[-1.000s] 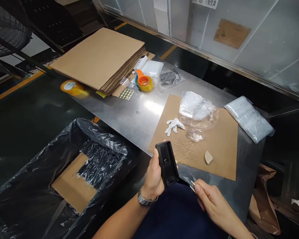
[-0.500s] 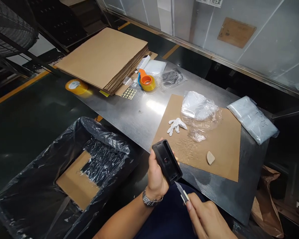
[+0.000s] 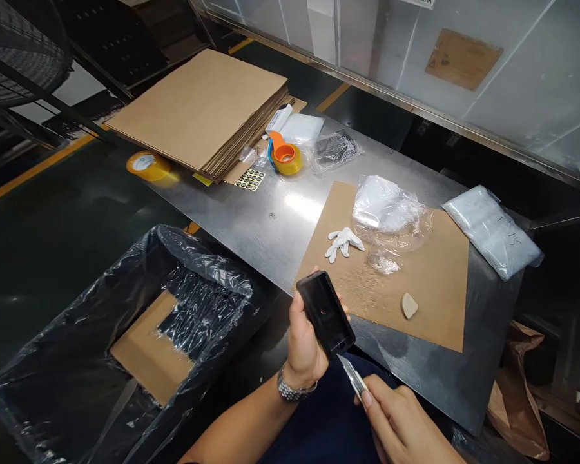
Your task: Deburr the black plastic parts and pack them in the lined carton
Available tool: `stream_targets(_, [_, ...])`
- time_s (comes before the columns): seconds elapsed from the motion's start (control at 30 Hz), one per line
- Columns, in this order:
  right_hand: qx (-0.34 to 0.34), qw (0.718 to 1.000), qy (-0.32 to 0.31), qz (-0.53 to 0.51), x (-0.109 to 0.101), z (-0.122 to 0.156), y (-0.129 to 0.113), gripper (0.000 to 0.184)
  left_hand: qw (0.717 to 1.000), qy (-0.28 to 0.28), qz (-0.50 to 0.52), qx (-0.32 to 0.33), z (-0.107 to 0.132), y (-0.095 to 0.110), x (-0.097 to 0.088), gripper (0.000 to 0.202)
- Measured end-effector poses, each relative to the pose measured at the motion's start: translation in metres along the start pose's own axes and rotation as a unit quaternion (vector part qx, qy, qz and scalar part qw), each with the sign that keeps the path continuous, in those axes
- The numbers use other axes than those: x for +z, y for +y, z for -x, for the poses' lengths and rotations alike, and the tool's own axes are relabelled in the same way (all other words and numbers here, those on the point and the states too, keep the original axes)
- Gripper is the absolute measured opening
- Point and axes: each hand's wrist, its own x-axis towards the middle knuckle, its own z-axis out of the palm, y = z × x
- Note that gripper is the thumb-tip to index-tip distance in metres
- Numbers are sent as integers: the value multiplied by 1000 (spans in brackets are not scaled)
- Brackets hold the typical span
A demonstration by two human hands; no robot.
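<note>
My left hand (image 3: 305, 348) is wrapped round a black, hollow, tray-like plastic part (image 3: 325, 312), its open side facing up towards me. In my right hand (image 3: 396, 409) is a utility knife (image 3: 354, 376) with its blade out. The blade's tip is at the lower end of the black part; whether it touches the edge I cannot tell. Beyond my hands, a brown cardboard sheet (image 3: 435, 270) lies on the metal table (image 3: 251, 222). On the sheet are a white glove (image 3: 344, 243), a small beige wedge-shaped piece (image 3: 408, 305) and a crumpled clear plastic bag (image 3: 386, 205).
A stack of flat cardboard (image 3: 203, 109) stands at the table's far left. Beside it are a tape dispenser (image 3: 286, 156), a tape roll (image 3: 147, 165) and a sticker sheet (image 3: 250, 180). A wrapped white packet (image 3: 493, 232) lies right. A black-lined bin (image 3: 67, 361) is at lower left.
The black part is turned slightly in my left hand, and the knife's blade sits a little lower and further left against its lower end. The view has shifted slightly.
</note>
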Motion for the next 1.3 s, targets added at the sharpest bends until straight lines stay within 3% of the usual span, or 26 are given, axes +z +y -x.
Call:
stream_targets(0.17, [16, 999, -23, -38, -3, 1, -2, 34, 1000, -1, -2, 4, 1, 1, -1, 52])
stream_targets(0.97, [18, 999, -12, -42, -2, -2, -6, 33, 1000, -9, -10, 25, 3, -2, -3, 54])
stream_targets(1.3, [36, 983, -39, -173, 3, -5, -11, 37, 998, 6, -2, 58, 2, -5, -6, 51])
